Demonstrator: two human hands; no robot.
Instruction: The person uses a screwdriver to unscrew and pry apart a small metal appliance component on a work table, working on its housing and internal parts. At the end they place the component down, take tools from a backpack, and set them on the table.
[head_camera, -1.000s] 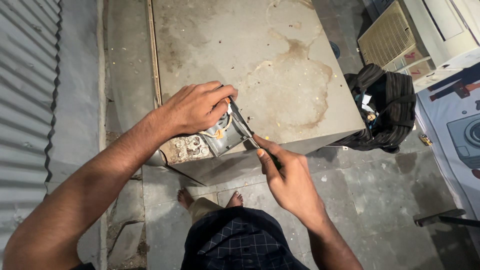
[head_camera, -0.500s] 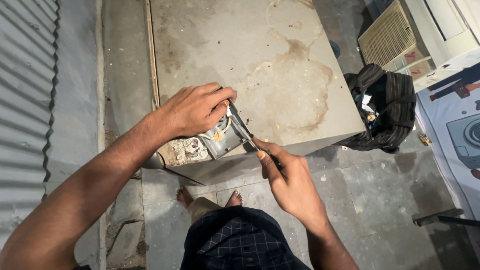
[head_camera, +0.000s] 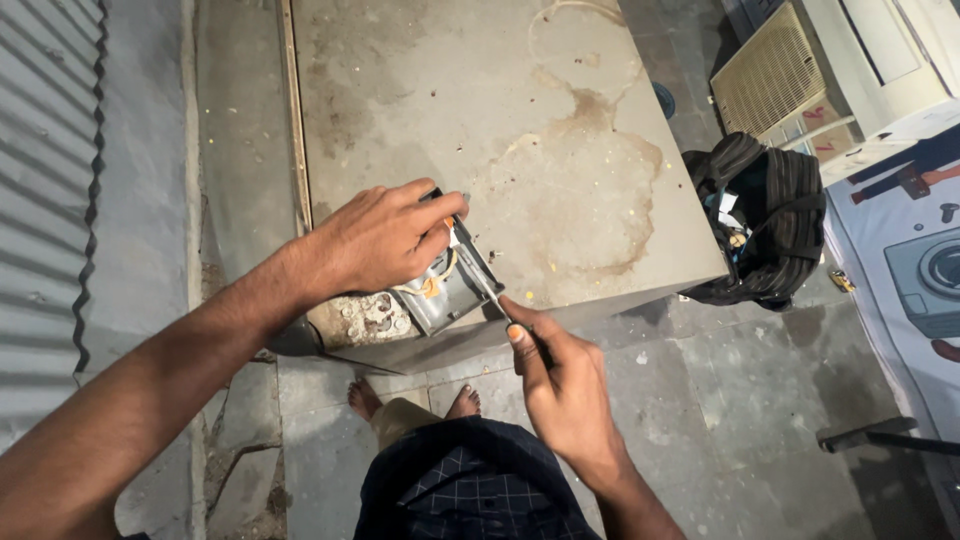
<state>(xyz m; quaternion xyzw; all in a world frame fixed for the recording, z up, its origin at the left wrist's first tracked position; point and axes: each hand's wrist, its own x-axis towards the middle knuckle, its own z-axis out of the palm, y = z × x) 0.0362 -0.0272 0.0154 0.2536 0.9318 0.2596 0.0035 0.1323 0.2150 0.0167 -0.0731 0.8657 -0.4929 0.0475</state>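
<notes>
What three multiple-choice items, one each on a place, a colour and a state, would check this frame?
1. Where does the grey metal part sit?
A. on the floor
B. at the near edge of the stained table
C. inside the bag

2. What colour is the bag beside the table?
A. black
B. red
C. white

3. What is the right hand doing?
A. hanging free
B. resting flat on the table
C. gripping a thin tool pointed into the part

Answers: B, the part lies at the table's near edge under the left hand; A, the bag is dark black; C, the fingers close around the tool.
</notes>
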